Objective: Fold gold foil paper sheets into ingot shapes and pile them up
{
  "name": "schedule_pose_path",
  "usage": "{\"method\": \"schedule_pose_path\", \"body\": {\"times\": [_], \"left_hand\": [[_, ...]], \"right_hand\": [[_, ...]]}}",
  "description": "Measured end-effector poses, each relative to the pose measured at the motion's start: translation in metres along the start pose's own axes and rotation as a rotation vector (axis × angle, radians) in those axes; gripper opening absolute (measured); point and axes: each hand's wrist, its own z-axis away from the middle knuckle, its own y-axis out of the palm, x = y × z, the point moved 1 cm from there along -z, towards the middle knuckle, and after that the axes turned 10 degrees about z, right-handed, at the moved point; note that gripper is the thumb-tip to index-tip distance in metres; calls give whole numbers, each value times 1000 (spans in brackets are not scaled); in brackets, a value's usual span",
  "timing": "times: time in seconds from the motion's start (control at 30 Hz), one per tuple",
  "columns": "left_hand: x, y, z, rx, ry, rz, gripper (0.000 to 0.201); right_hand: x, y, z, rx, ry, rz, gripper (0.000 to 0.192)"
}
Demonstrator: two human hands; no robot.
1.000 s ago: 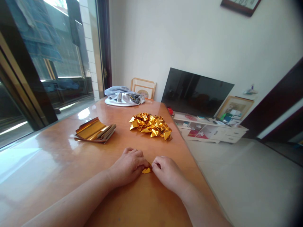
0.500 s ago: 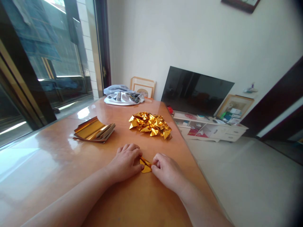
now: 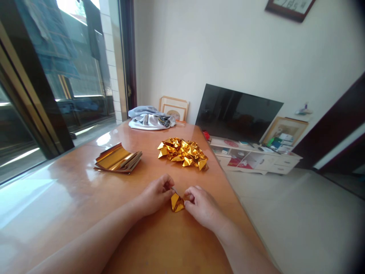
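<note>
Comparing the head view with the pictures from a moment earlier, the small gold foil piece is now seen lifted on edge between the two hands, where before it was pressed flat on the wooden table under the fingertips. The left hand is pinched on the piece's upper left corner, and the right hand is closed on its right edge; the hands are drawn close together with only the foil between them. From this it is judged that a crease has been finished and the piece is being opened or turned for a further fold. Farther off, a heap of folded gold pieces is seen in the middle of the table, and a stack of flat gold sheets to its left. At the far end a bundle of cloth is seen.
</note>
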Motion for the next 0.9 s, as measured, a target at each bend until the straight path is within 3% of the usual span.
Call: {"method": "schedule_pose_path", "body": {"times": [0.13,0.33,0.5,0.73,0.9], "left_hand": [[1,1,-1,39,-26,345,23],[-14,-9,5,44,-15,547,26],[-28,-14,7,17,40,625,31],[-62,-27,12,181,-22,662,32],[-88,-24,35,201,-61,656,22]], "right_hand": [[-1,1,-1,15,-16,-71,12],[5,-4,1,89,-20,-420,14],[13,-12,1,139,33,-705,15],[37,-50,11,106,-11,-823,21],[53,-72,32,147,-13,-884,28]]}}
